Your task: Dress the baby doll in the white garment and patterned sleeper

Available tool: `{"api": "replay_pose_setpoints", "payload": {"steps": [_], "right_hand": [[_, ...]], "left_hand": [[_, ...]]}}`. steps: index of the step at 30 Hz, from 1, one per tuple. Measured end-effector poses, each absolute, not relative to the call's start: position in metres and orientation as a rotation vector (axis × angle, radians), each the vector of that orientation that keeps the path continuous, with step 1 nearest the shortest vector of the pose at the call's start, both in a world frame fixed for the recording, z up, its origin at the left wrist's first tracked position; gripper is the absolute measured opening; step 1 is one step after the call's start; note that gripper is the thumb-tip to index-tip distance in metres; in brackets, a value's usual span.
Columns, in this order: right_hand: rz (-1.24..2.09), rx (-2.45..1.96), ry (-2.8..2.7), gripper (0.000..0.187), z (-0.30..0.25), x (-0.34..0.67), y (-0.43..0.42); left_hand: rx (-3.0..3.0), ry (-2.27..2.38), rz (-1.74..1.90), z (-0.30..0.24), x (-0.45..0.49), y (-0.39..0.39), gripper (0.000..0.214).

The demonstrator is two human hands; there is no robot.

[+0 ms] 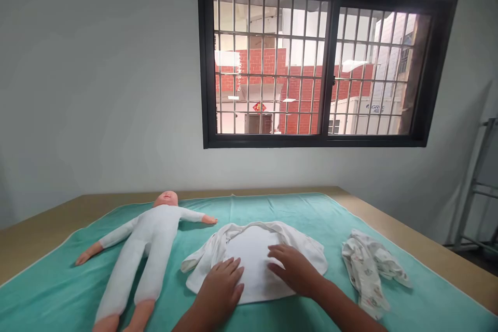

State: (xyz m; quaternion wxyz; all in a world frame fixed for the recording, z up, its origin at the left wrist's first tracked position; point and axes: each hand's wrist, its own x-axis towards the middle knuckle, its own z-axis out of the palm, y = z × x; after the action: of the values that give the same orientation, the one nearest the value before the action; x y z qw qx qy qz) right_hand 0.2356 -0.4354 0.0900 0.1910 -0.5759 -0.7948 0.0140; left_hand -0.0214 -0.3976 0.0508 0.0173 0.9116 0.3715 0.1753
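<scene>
A white baby garment [252, 254] lies spread open on a green towel [311, 218]. My left hand [220, 288] rests flat on its lower left part, fingers stretched out. My right hand [293, 267] lies flat on its right side, fingers spread and pointing left. Neither hand grips the cloth. To the left a baby doll [151, 244] in a white bodysuit lies on its back, arms out, head toward the wall.
A crumpled patterned white garment [369, 267] lies on the towel at the right. The towel covers a wooden table [420, 244] against a white wall with a barred window [311, 62]. A metal rack [478, 187] stands at far right.
</scene>
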Motion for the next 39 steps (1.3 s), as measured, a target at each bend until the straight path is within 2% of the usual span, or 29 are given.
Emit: {"api": "replay_pose_setpoints", "payload": {"steps": [3, 9, 20, 31, 39], "right_hand": [[0.238, -1.675, -2.147, 0.056, 0.087, 0.213, -0.403], [0.259, -1.907, -2.2, 0.071, 0.051, 0.204, -0.364], [0.123, -1.906, -2.06, 0.074, 0.055, 0.213, -0.363], [0.202, -1.94, -2.13, 0.076, 0.042, 0.218, -0.363], [0.18, -1.996, -2.189, 0.075, 0.043, 0.219, -0.363]], "left_hand": [[2.805, 1.147, 0.588, 0.049, -0.022, -0.397, 0.038], [2.785, 1.158, 0.533, 0.044, -0.024, -0.392, 0.038], [2.9, 1.169, 0.471, 0.045, -0.023, -0.389, 0.04], [2.893, 1.159, 0.539, 0.042, -0.025, -0.39, 0.036], [2.877, 1.131, 0.851, 0.047, -0.019, -0.398, 0.03]]}}
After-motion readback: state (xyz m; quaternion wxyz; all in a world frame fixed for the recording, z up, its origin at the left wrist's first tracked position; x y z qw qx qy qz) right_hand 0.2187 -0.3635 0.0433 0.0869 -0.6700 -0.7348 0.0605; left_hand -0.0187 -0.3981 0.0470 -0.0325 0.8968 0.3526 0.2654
